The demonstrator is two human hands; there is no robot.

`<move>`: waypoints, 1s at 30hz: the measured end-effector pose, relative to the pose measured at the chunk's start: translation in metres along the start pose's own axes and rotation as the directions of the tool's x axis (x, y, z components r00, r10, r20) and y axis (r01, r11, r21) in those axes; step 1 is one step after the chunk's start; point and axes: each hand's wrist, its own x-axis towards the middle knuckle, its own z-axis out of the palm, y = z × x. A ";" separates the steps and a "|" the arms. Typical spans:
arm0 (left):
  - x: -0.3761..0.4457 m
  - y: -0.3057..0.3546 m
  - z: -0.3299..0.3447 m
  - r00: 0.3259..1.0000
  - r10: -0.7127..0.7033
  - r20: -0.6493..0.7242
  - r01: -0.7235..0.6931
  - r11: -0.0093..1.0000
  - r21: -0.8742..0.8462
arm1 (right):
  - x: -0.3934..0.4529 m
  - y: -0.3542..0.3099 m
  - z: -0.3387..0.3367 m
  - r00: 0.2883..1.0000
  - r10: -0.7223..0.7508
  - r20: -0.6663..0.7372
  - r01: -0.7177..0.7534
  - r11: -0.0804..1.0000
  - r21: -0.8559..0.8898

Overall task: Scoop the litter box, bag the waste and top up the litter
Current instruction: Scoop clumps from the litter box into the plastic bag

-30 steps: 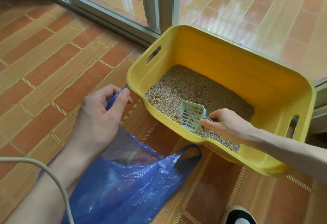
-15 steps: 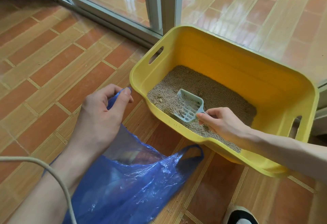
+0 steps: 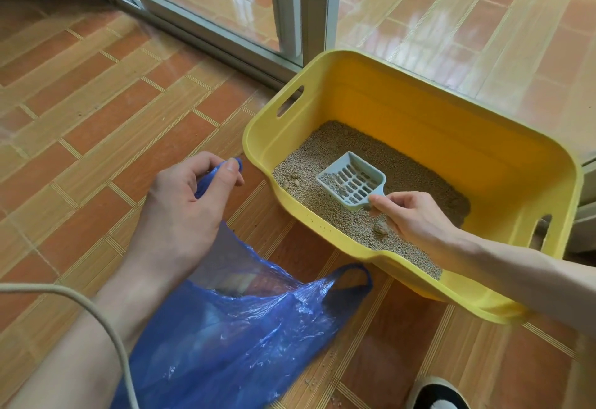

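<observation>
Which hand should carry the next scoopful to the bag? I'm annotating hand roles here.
The right hand: it already grips the slotted scoop inside the yellow litter box. The left hand is occupied, pinching a handle of the blue bag.

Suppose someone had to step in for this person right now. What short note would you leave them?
Left hand: grip pinches one handle of the blue bag, holding it open on the floor.
Right hand: grip on the handle of the scoop, tilted above the litter with some litter and small clumps in it.
Yellow litter box: a clump lies beside the right hand.
Done: scooping is under way.
Left: tip the scoop into the bag, collect the clumps, top up the litter.
</observation>
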 end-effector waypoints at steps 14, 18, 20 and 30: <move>-0.001 -0.003 -0.003 1.000 0.018 -0.001 -0.018 1.000 -0.002 | -0.001 -0.005 -0.003 0.998 -0.058 -0.034 0.058 0.998 0.007; -0.002 -0.003 -0.005 1.000 0.019 0.010 -0.019 1.000 -0.009 | -0.006 -0.018 -0.008 0.994 -0.112 -0.009 0.113 0.993 0.025; -0.002 -0.004 -0.007 1.000 0.015 0.008 -0.015 1.000 -0.016 | -0.013 -0.028 -0.010 0.990 -0.136 0.032 0.135 0.991 0.026; -0.004 -0.011 -0.018 0.999 -0.017 -0.038 0.013 0.994 -0.107 | -0.065 -0.080 -0.007 0.920 -0.168 0.353 0.209 0.975 -0.081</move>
